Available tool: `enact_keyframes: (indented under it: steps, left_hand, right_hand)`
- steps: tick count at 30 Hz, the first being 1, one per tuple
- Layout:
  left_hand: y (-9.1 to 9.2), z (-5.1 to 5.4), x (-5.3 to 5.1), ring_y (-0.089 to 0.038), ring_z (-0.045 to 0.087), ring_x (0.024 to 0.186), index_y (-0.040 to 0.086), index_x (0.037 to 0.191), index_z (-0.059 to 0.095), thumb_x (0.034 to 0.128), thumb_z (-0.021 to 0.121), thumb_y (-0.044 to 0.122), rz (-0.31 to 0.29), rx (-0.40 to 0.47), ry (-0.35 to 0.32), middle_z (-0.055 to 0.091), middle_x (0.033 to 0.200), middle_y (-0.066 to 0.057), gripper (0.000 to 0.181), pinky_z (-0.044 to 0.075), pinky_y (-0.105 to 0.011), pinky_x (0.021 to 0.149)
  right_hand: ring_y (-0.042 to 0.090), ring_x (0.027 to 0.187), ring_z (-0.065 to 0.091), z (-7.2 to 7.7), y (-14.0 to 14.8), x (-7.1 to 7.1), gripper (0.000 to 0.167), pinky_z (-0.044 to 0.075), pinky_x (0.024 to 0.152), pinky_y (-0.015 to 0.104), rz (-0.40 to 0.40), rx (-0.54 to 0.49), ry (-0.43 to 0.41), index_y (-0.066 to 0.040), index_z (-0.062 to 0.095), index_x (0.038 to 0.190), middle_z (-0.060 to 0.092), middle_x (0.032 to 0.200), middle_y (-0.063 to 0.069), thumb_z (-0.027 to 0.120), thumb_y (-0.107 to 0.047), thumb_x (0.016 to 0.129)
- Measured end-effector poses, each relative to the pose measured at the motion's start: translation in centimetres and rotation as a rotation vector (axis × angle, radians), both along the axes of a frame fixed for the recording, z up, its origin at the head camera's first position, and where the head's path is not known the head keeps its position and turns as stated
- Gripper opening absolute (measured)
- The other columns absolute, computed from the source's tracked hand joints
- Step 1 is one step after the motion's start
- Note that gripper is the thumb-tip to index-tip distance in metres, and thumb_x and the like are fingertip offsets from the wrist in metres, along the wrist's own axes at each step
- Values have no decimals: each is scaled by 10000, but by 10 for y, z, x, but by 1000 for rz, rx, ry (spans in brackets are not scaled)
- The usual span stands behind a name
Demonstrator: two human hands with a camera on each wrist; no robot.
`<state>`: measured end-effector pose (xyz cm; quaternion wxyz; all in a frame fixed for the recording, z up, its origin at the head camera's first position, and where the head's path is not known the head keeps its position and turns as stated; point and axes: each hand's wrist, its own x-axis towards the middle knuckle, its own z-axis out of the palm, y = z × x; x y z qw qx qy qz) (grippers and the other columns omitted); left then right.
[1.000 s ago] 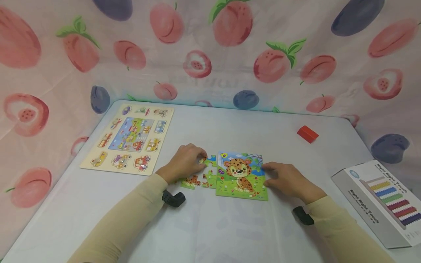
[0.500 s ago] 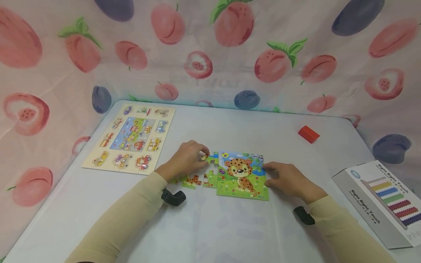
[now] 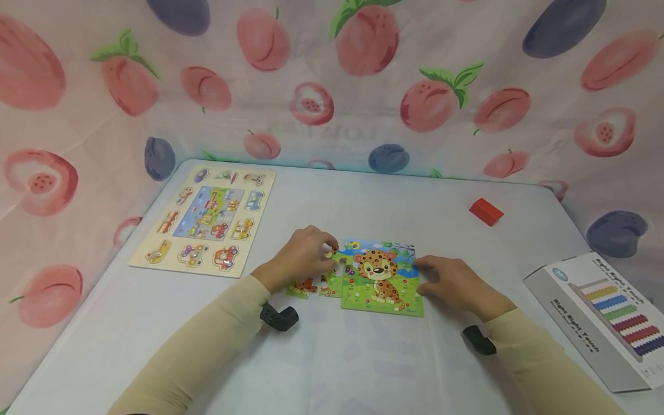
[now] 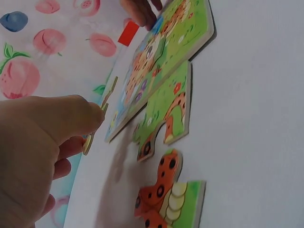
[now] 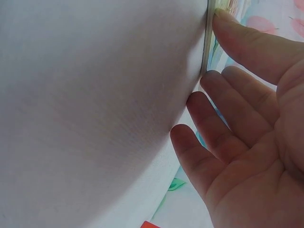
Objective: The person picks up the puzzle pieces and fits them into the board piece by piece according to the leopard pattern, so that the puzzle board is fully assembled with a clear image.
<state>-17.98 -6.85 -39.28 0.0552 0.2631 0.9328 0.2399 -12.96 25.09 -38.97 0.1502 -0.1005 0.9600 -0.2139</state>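
Note:
My left hand [image 3: 303, 256] pinches a puzzle piece [image 4: 88, 143] between thumb and fingers, raised and tilted above the table in the left wrist view. Beside it lies a square leopard picture board [image 3: 381, 285]. My right hand [image 3: 459, 282] rests at the board's right edge, its fingers loosely extended and touching the side in the right wrist view. A green puzzle piece [image 4: 178, 107] with a spotted curve lies against the board's left edge. Another loose piece [image 4: 168, 204] with orange spots lies further left, partly hidden by my left hand in the head view.
A wooden vehicle puzzle board [image 3: 238, 262] lies at the back left. A red block [image 3: 486, 212] sits at the back right. On the right stands a white box [image 3: 576, 323] picturing coloured strips. A fruit-print cloth [image 3: 353, 127] hangs behind the table.
My left hand has shifted slightly right, carrying the puzzle piece closer to the leopard board's left edge. My right hand stays at the board's right edge.

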Motion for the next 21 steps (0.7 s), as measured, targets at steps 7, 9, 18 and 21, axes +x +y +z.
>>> enact_keyframes:
  steps: [7,9,18,21]
  left_hand:
    - [10,-2,1,-239,566,1130,108,1134,724,868,774,263,-72,-16,32,686,1128,-37,312,391,-451,1043]
    - [13,-3,1,-244,568,1129,106,1127,725,868,771,258,-93,-16,44,691,1120,-37,303,399,-457,1030]
    - [23,-5,3,-249,575,1095,109,1092,731,878,761,250,-155,-21,83,702,1078,-39,258,422,-474,987]
    - [27,-5,4,-252,575,1103,107,1097,734,880,758,238,-162,-16,84,704,1080,-39,254,418,-475,993]
  right_hand:
    - [433,1314,448,0,0,0,575,376,1045,607,10,7,12,-25,578,1377,539,1403,210,786,-179,864]
    - [435,1313,449,0,1,0,574,376,1045,608,13,7,15,-23,578,1376,540,1402,213,786,-176,863]
    - [435,1311,452,-1,2,0,567,374,1045,610,15,-2,20,-17,579,1373,544,1400,213,779,-168,865]
    - [435,1315,450,-1,2,0,563,371,1047,610,18,-5,21,-17,581,1372,546,1400,210,777,-168,866]
